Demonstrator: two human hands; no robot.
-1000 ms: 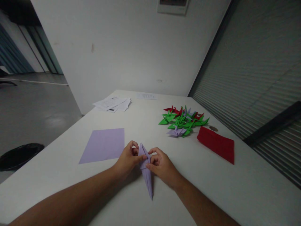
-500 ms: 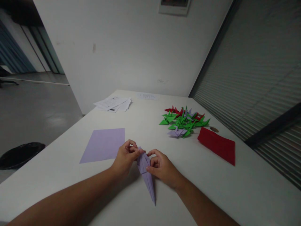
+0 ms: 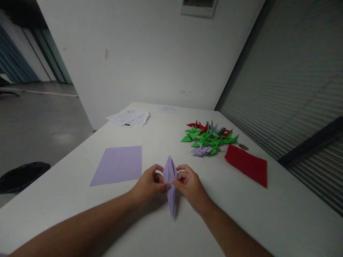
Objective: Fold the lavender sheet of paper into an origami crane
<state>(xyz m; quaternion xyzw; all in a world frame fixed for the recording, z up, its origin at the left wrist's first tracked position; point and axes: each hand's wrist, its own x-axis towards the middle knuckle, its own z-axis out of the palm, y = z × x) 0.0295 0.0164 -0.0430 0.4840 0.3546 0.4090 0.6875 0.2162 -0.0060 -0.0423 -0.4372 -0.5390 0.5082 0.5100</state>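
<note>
A lilac piece of folded origami paper (image 3: 170, 173), long and diamond-shaped with pointed ends, stands between my hands over the front of the table. My left hand (image 3: 151, 181) pinches its left edge near the middle, thumb on the near face. Opposite it, my right hand (image 3: 189, 182) grips the right edge with thumb and fingers. A narrow slit runs down the upper half, and a crosswise crease shows by the thumbs. The fingertips behind the paper are partly hidden. Left of my left hand lies a flat lilac paper sheet (image 3: 119, 165).
Several folded paper cranes (image 3: 209, 137) in green, red and lilac are heaped at the right. Near them lie a red cloth-like piece (image 3: 248, 165) and a round table hole (image 3: 243, 147). Printed papers (image 3: 128, 117) rest at the back left. A black bin (image 3: 24, 175) stands beside the table (image 3: 150, 232).
The lilac folded paper has turned from slanted to nearly upright. My left hand has moved from its top tip down to its left edge; my right hand keeps hold of the right side.
</note>
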